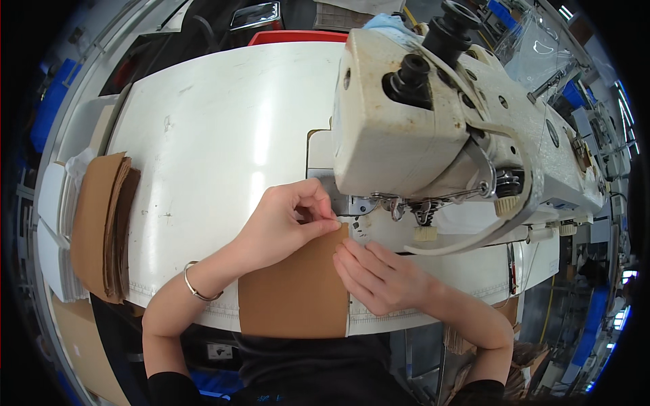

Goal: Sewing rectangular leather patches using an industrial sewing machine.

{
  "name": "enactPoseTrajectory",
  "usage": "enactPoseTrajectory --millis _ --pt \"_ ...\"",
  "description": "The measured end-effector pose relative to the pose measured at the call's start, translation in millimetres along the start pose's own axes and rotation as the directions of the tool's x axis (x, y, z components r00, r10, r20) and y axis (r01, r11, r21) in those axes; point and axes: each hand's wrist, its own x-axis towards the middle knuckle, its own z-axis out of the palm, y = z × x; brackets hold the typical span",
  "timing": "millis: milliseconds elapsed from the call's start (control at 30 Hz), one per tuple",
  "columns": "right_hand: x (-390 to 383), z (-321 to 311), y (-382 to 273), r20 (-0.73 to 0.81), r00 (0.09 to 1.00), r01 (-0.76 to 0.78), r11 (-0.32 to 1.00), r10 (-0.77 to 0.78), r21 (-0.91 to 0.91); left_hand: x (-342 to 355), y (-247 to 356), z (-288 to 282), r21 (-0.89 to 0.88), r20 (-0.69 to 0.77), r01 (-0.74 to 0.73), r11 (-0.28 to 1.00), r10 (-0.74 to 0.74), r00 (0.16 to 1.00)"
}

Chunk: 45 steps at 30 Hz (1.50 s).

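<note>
A flat brown panel (292, 304), too plain to tell its material, lies on the white sewing table and hangs to its front edge. My left hand (288, 220) pinches the panel's far right corner between thumb and fingertips, just in front of the sewing machine's metal plate. At the panel's right edge, my right hand (379, 274) has its fingers bent and pressed together, fingertips over the edge. Its thumb and whatever it pinches are hidden. The presser foot area of the sewing machine (399, 128) stands right behind both hands.
Stacked brown panels (101, 223) stand at the table's left edge, beside a pile of white sheets (57, 230). A red tray (298, 36) sits behind the white table (196, 135). A pale cable (487, 237) loops down from the machine at right.
</note>
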Motion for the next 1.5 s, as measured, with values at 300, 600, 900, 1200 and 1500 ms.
enactPoseTrajectory --millis 300,600,900,1200,1500 --pt "3 3 6 0.131 0.981 -0.169 0.967 0.145 0.19 6 -20 11 0.648 0.223 -0.655 0.389 0.725 0.651" --pt "-4 25 12 0.059 0.984 -0.17 0.985 0.171 -0.011 3 -29 0 0.647 0.267 -0.63 0.43 0.646 0.715" --pt "1 28 37 0.05 0.997 0.063 0.965 -0.052 -0.253 17 -24 -7 0.668 0.281 -0.643 0.375 0.673 0.685" --pt "-6 17 11 0.174 0.952 -0.234 0.966 0.25 -0.109 16 -18 -5 0.684 0.31 -0.641 0.349 0.656 0.688" --pt "-17 -45 -106 -0.024 0.927 -0.319 0.824 0.374 0.469 -136 -24 63 0.696 0.413 -0.589 0.411 0.443 0.796"
